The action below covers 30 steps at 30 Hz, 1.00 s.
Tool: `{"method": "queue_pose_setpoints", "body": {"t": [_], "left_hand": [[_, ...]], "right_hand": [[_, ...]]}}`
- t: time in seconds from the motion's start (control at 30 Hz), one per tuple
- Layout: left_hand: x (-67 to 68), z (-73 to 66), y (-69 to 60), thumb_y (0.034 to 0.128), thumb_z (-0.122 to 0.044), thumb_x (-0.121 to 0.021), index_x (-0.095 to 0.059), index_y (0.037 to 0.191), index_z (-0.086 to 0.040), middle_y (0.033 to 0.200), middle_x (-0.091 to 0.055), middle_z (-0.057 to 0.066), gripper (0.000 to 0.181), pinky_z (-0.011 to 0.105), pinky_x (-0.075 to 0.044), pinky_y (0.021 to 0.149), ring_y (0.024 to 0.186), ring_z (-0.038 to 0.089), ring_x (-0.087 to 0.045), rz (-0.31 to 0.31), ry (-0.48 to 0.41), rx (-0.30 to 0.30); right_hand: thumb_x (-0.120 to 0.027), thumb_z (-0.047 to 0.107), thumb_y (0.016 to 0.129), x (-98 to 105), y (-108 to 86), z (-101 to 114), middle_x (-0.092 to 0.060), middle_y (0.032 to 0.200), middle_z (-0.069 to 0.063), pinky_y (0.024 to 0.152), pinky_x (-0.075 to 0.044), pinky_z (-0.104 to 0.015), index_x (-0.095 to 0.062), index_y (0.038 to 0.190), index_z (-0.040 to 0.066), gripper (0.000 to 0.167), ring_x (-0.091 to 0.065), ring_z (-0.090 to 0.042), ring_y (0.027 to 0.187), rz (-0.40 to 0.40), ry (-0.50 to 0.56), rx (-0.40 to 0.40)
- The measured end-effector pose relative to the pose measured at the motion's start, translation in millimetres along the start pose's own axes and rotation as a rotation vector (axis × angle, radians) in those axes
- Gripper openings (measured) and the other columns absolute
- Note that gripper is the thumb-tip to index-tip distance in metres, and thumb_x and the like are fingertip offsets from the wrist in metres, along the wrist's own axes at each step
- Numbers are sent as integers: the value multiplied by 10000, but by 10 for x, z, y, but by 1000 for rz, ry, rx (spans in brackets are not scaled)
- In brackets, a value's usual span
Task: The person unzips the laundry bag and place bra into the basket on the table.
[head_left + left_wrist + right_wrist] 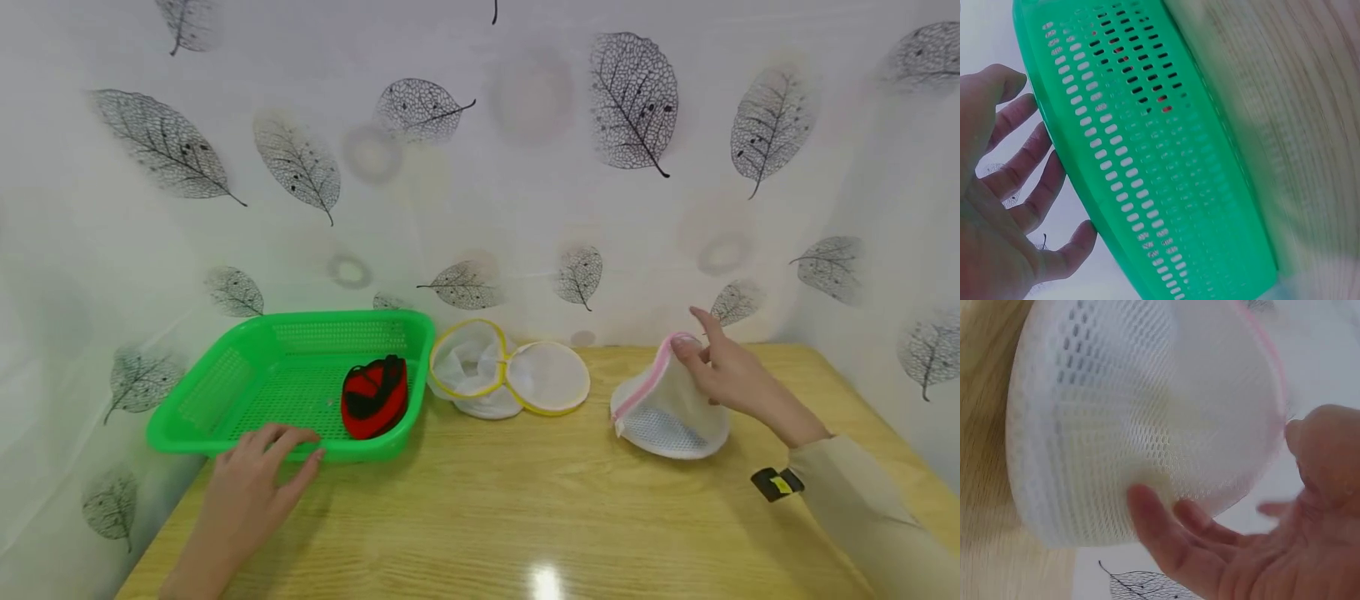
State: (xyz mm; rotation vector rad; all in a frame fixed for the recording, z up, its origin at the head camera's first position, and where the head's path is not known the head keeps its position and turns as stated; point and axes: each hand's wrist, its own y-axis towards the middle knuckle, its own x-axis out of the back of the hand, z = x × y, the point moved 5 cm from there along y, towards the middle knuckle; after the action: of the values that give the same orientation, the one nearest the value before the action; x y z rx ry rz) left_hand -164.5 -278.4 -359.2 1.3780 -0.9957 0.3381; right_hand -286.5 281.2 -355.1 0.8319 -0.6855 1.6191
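Observation:
On the right of the table a white mesh laundry bag (663, 412) with a pink zipped edge stands in a cone shape. My right hand (723, 367) is at its top, thumb over the peak and one finger raised away. The right wrist view shows loosely spread fingers (1160, 525) against the mesh. At left, a green plastic basket (225, 342) holds a red pouch (367, 421) with a black strap. My left hand (255, 479) rests its relaxed fingertips along the basket's near rim.
Between basket and bag lies a white mesh bag with yellow rims (487, 392), its round lid (551, 377) folded to the right. A white curtain with leaf prints (480, 192) hangs behind the wooden table (480, 508).

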Motion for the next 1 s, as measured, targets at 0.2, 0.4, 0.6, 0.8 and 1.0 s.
{"method": "queue_pose_setpoints", "body": {"t": [0.2,0.4,0.6,0.8,1.0], "left_hand": [[-6,-83,32,732,-111,-854,-746,997,-178,954,-707,15,294,612,-498,674,887,311,-678,-10,-34,-39],[27,-257,116,959,-300,-708,-746,983,-172,954,-700,-45,135,408,-481,733,885,196,-647,-61,-177,-169],[2,-629,203,1063,-429,-492,-732,991,-157,984,-679,-57,370,252,-476,838,900,139,-626,-56,-296,-306],[-171,-1153,327,1023,-312,-626,-723,1071,-207,1048,-659,-65,151,237,-514,852,963,104,-626,47,-391,-427],[-506,-1754,429,918,-245,-769,-720,1161,-203,1128,-674,-52,252,246,-537,923,1038,118,-652,176,-391,-580]], "right_hand": [[-235,528,1099,-181,70,25,-387,1510,-386,851,-575,-530,-244,1564,47,670,-565,-514,1245,188,116,22],[-575,330,1043,-484,74,221,-485,1439,-266,892,-561,-443,-330,1518,67,596,-624,-341,1145,291,335,97],[-594,229,1039,-898,60,411,-626,1182,-192,830,-607,-374,-408,1482,-36,549,-693,-234,980,499,529,167],[-594,223,1041,-1186,104,579,-661,1126,-98,822,-592,-314,-522,1377,-8,414,-682,-169,980,610,574,217],[-641,191,1013,-1338,143,631,-714,1049,-60,731,-562,-242,-539,1310,-44,392,-681,-118,891,606,595,187]]}}
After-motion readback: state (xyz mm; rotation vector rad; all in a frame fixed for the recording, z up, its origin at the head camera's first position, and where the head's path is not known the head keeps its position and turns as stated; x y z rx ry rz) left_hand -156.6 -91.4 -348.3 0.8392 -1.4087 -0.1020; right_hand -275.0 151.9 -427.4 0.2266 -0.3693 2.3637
